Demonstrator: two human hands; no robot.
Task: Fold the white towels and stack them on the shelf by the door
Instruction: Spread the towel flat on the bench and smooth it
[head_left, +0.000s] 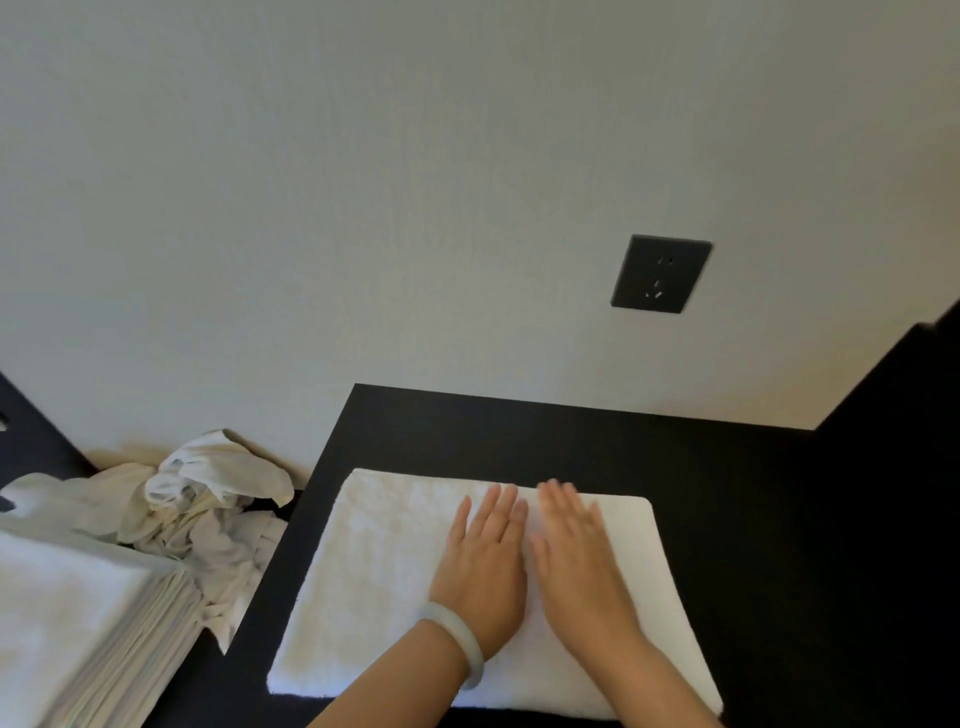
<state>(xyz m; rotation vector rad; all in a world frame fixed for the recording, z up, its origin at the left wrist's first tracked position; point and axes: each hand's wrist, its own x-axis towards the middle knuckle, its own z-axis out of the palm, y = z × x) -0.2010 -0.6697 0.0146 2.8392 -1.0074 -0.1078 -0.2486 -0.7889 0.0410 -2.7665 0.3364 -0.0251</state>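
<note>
With left hand (480, 566) and right hand (576, 564) pressing flat, fingers (501, 512) straight and gripping nothing, on the folded white terry towel (374, 571) on the black bench (519, 426), uneven sweeping could skew its layers.

Head camera, close above the black table (727, 467) — facing the wall (363, 208).

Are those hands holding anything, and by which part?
Nothing is held: the left hand and the right hand lie flat, fingers straight, on top of the folded white towel.
</note>
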